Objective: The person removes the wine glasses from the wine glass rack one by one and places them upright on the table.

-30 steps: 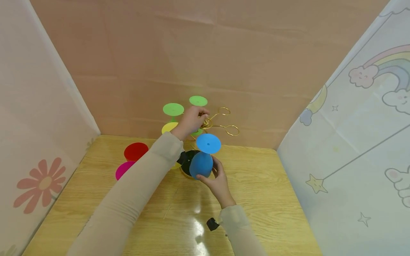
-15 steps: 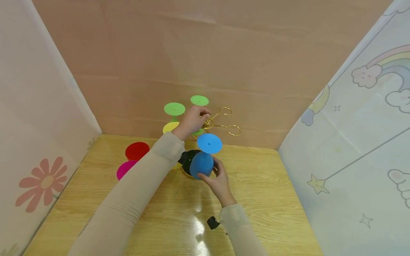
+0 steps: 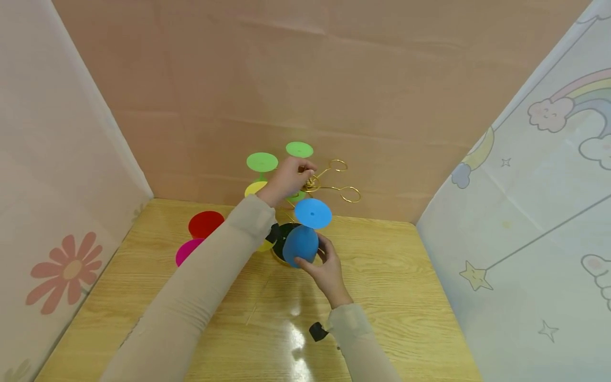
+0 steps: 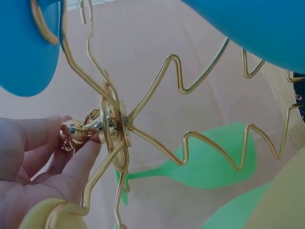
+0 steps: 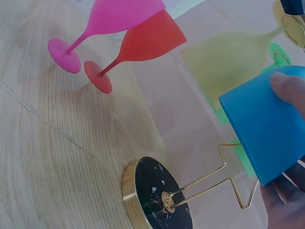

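Note:
My left hand point(image 3: 285, 180) reaches over a gold wire wine glass rack point(image 4: 183, 143). Thumb and fingers pinch the round gold knob point(image 4: 74, 128) at its top. My right hand point(image 3: 329, 269) grips the bowl of a blue wine glass point(image 3: 302, 245), which is upside down at the rack's front, foot uppermost. In the right wrist view, thumb and fingers lie on opposite sides of this bowl, near its rim. Green wine glasses point(image 3: 262, 162) and a yellow wine glass point(image 5: 228, 57) hang inverted on the rack, partly hidden by my left arm. Two wire loops point(image 3: 350, 194) at right hold nothing.
The rack's round black base point(image 5: 159, 191) with a gold edge stands on the wooden table point(image 3: 396, 297). Upright at left are a red wine glass point(image 5: 150, 38) and a magenta wine glass point(image 5: 119, 16). A tan back wall point(image 3: 363, 106) rises close behind the rack.
The head view has shifted very slightly. Both hands keep the same holds on the knob and the blue wine glass.

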`<state>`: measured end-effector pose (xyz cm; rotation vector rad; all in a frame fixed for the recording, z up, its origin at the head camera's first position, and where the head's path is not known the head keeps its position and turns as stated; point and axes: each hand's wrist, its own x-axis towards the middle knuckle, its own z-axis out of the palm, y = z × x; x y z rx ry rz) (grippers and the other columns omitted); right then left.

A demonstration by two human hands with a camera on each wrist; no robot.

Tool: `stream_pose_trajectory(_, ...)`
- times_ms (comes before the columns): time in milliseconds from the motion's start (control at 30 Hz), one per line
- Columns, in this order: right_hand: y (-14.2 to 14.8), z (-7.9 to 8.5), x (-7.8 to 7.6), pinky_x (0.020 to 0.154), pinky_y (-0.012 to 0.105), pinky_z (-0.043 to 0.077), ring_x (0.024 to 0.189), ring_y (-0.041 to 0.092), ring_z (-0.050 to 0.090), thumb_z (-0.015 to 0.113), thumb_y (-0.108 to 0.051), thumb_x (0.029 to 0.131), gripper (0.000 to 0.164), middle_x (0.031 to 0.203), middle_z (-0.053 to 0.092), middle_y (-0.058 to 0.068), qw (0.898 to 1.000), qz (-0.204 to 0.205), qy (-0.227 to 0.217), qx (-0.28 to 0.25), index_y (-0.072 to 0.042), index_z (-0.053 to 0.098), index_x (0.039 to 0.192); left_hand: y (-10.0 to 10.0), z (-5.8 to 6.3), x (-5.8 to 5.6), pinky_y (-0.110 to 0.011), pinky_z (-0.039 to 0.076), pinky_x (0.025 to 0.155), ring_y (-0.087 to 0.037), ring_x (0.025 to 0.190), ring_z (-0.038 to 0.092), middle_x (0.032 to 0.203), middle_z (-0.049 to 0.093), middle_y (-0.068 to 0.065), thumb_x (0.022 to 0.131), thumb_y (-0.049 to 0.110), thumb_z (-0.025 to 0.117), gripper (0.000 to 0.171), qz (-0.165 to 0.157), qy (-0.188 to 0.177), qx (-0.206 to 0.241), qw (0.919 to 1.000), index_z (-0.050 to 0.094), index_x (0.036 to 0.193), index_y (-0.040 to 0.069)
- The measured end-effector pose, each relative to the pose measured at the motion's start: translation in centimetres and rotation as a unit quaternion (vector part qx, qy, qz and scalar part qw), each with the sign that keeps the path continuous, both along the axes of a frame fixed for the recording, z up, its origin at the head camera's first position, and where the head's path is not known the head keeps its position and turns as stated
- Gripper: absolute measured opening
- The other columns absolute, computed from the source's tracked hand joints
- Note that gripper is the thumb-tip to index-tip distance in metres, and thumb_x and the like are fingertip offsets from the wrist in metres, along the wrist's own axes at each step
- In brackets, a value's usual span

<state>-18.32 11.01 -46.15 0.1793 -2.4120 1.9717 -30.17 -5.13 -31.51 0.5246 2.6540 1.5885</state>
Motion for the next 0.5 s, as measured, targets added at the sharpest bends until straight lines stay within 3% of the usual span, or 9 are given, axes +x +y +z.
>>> stream_pose_trajectory(200,0.5,-2.4,-1.5,0.112,0.058,0.039,0.139,0.038,0.044,0.084,-0.013,0.084,0.079,0.151,0.045,0.015,1.0,-0.002,-0.003,-0.003,-0.009,0.043,0.15,-0.3,-0.2,-0.6,-0.036,0.05,0.084,-0.029,0.115,0.059,0.128,0.064,-0.016,0.104,0.01,0.057,0.029,-0.006,0.003,0.004,1.0,0.067,0.128,-0.001)
stream_pose_trajectory(500,0.6,-2.0,-1.6,0.109,0.057,0.042,0.135,0.035,0.048,0.086,-0.021,0.082,0.077,0.148,0.049,0.011,1.0,-0.007,0.011,0.001,-0.013,0.048,0.148,-0.3,-0.1,-0.6,-0.038,0.051,0.096,-0.03,0.121,0.058,0.13,0.065,-0.016,0.104,0.01,0.058,0.028,-0.003,0.004,0.003,1.0,0.068,0.127,-0.001)
